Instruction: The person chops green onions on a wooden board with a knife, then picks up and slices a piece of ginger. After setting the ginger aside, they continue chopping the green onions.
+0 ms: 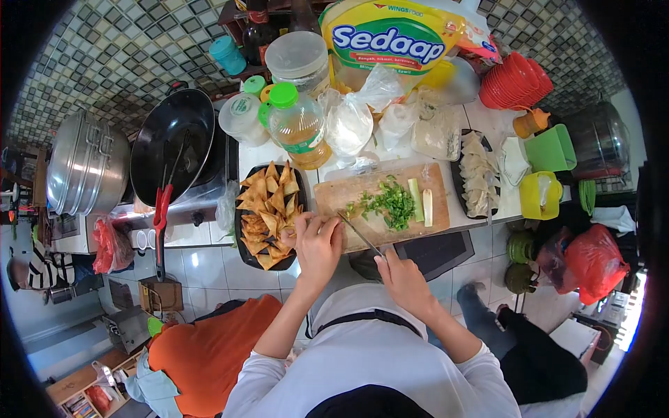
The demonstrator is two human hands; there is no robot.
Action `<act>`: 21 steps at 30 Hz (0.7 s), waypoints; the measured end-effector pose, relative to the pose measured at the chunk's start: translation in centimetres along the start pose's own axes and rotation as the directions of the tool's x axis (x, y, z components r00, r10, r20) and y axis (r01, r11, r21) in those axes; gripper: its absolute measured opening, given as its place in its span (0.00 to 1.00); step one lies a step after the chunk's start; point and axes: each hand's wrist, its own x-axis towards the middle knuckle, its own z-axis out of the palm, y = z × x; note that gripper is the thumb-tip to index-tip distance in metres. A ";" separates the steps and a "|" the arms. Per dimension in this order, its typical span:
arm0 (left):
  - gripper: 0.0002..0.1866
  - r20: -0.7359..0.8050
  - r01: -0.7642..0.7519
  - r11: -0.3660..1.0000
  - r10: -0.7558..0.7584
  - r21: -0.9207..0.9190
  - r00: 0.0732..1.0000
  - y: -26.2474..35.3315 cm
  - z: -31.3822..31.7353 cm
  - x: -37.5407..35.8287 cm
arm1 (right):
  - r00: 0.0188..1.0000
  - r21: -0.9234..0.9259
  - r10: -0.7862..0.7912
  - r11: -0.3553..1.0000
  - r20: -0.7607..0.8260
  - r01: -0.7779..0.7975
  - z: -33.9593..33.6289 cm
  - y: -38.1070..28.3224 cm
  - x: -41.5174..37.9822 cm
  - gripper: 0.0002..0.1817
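The right hand (402, 277) is closed on a thin metal knife (361, 235), slanting over the front edge of a flat wooden board (333, 193). The left hand (318, 244) curls by the knife's tip; I cannot tell if it grips anything. Leafy green bits (396, 207) lie mid-board, with two smooth stalks (428, 209) near its right edge. Crisp golden triangles (268, 202) fill a black plate (286, 264) to the left. At the back of the counter (252, 159), a shiny yellow pack (390, 45) says "Sedaap" and "WINGS FOOD".

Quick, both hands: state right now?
Left hand: curled near the tip of the knife; can't tell if holding anything.
Right hand: closed, holding the knife.
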 end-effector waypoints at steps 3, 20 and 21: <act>0.06 0.028 -0.010 0.998 0.008 0.066 1.000 0.4 -0.4 0.3 | 1.000 -0.036 0.019 0.999 0.006 -0.019 -0.1 -0.5 -0.2 0.17; 0.05 0.034 0.049 0.998 -0.050 0.026 0.998 -0.4 0.1 -0.2 | 1.000 -0.164 0.019 0.986 -0.009 -0.020 0.9 -1.3 0.8 0.16; 0.04 0.037 0.077 0.997 -0.076 -0.021 0.996 -0.6 0.3 -0.3 | 1.000 -0.174 0.017 0.985 -0.010 -0.019 0.9 -1.0 0.4 0.16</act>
